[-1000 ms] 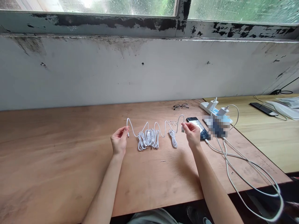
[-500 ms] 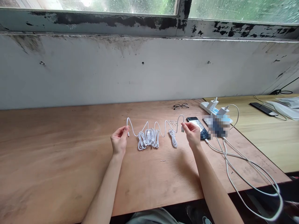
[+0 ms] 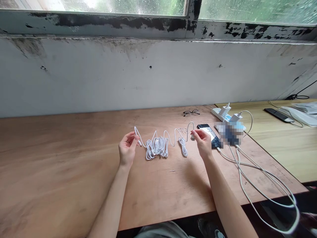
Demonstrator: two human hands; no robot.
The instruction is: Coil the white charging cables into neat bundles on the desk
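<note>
Above a broad tan plywood desktop (image 3: 61, 168), the person's left hand (image 3: 128, 148) and right hand (image 3: 203, 142) hold a thin, glossy white cable (image 3: 176, 134) up between them in a loose, wavy line. It sits in the air at the far side of a fat coiled bundle of white cable (image 3: 157, 148) and a slimmer white coil (image 3: 183, 147), both lying on the wood; whether it joins either coil is hard to tell. The left thumb and fingers are closed on the cable just behind a small white connector (image 3: 140, 144), which pokes out toward the bundle. The right thumb and forefinger are pinched together on a white USB plug (image 3: 192, 136). This looks like a sound hold: gripping at or near the ends gives steady control of each tip, and the slack in the span puts little strain on the thin wire. Beyond the right hand lie a black smartphone (image 3: 209, 135), a white power strip (image 3: 216, 113) with two white chargers (image 3: 230, 114), and a thick white cable (image 3: 262, 186) trailing toward the desk's near edge. Black-framed glasses (image 3: 191, 113) rest farther back, and a pixelated patch (image 3: 229, 134) hides whatever lies beside the phone.
</note>
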